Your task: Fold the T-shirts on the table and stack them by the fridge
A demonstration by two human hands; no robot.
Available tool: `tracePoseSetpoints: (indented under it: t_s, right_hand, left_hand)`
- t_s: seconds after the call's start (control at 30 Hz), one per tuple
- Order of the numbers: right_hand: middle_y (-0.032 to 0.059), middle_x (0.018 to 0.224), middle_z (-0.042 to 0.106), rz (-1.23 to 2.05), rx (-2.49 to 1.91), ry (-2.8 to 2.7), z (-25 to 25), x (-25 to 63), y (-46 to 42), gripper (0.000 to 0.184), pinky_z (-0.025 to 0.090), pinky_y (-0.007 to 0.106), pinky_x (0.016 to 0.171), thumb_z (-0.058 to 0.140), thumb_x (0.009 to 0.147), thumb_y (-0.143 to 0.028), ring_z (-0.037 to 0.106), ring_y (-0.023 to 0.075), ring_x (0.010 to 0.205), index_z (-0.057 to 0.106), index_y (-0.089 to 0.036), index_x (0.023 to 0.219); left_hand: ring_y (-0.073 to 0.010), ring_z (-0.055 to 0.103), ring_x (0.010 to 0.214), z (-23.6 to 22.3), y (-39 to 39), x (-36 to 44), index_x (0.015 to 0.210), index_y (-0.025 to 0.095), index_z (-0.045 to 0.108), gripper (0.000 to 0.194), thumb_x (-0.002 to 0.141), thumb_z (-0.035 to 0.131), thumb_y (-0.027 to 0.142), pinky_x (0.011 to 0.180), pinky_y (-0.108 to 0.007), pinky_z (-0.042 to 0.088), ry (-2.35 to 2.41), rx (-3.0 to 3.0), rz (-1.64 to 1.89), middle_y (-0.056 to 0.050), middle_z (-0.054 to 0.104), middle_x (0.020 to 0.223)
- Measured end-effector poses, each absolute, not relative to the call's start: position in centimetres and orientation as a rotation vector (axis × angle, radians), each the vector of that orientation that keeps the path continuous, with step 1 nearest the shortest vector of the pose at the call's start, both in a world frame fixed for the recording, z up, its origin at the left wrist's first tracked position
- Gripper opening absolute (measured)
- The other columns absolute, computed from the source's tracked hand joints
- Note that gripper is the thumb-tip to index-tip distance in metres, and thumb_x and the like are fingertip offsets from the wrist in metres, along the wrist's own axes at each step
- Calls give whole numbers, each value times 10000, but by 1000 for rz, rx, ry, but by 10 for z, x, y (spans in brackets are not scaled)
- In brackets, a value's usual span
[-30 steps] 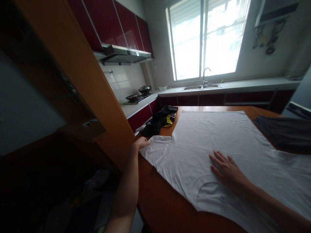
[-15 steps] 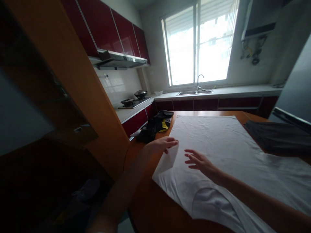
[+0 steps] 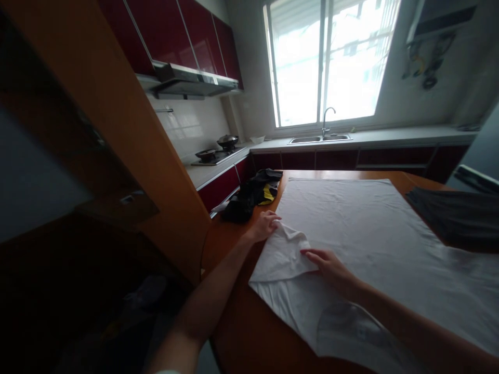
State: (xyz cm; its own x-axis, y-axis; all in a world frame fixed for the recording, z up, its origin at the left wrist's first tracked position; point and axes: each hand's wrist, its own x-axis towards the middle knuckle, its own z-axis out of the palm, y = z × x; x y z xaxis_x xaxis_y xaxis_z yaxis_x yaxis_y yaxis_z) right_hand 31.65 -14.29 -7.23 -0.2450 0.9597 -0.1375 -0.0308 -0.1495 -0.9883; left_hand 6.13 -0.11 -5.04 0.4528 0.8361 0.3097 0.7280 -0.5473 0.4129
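Observation:
A white T-shirt point(image 3: 343, 213) lies spread over the wooden table, its neck opening toward me. Its left sleeve point(image 3: 286, 254) is folded inward over the body and looks creased. My left hand point(image 3: 265, 225) is closed on the fabric at the fold by the shirt's left edge. On the sleeve's inner end, my right hand point(image 3: 327, 264) pinches the cloth between thumb and fingers; part of that grip is hidden by the hand itself.
Dark clothes with a yellow patch point(image 3: 253, 195) lie heaped at the table's left edge. Dark grey folded cloth point(image 3: 456, 215) is on the right. An orange wooden post point(image 3: 156, 140) stands close on the left. Behind are a stove point(image 3: 218, 156) and a sink point(image 3: 322, 139).
The sleeve has been laid further inward over the shirt. My right hand has gone from open above the shirt to gripping the sleeve's end. The view has shifted slightly.

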Motion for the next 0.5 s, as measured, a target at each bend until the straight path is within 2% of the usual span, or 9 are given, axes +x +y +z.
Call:
tracePoseSetpoints:
  t_s: [0.13, 0.2, 0.3, 0.37, 0.43, 0.5]
  right_hand:
    - [115, 1137, 734, 1488, -1113, -1263, -73, 316, -145, 505, 600, 412, 739, 719, 698, -537, 667, 315, 1027, 778, -175, 1045]
    - [102, 1078, 736, 1397, -1080, -1304, -74, 315, -148, 457, 585, 357, 670, 709, 702, -461, 679, 261, 897, 778, -172, 1048]
    - [38, 795, 705, 1227, -1098, -1382, -75, 313, -154, 410, 503, 267, 561, 643, 718, -326, 599, 152, 627, 769, -155, 1069]
    - [-21, 600, 605, 1212, -1144, -1403, -77, 312, -156, 447, 432, 236, 501, 598, 725, -282, 513, 118, 513, 743, -132, 1120]
    - [-48, 540, 557, 1241, -1166, -1411, -78, 311, -158, 488, 394, 225, 479, 574, 733, -272, 486, 114, 481, 708, -117, 1175]
    - [-44, 562, 579, 1244, -1162, -1419, -79, 310, -159, 496, 402, 228, 494, 562, 738, -269, 507, 118, 495, 690, -117, 1193]
  left_hand:
    - [-256, 597, 1090, -50, 15, 77, 846, 169, 766, 106, 806, 712, 251, 1044, -382, 422, 1338, 2442, 676, -108, 678, 1106]
    - [-211, 624, 939, -48, 27, 83, 776, 160, 744, 169, 831, 698, 313, 923, -321, 473, 1306, 2418, 653, -86, 696, 981]
    - [-158, 591, 727, -49, 42, 86, 739, 154, 722, 258, 831, 703, 394, 734, -255, 472, 1264, 2388, 636, -32, 677, 766]
    - [-152, 580, 712, -53, 47, 85, 730, 149, 713, 261, 828, 703, 391, 709, -244, 454, 1255, 2368, 672, -26, 673, 737]
    - [-156, 589, 744, -59, 49, 80, 764, 138, 717, 266, 874, 638, 366, 721, -245, 450, 1260, 2338, 737, -47, 691, 784]
    - [-159, 601, 754, -62, 50, 72, 856, 119, 729, 307, 933, 537, 346, 723, -251, 457, 1263, 2294, 790, -71, 707, 825]
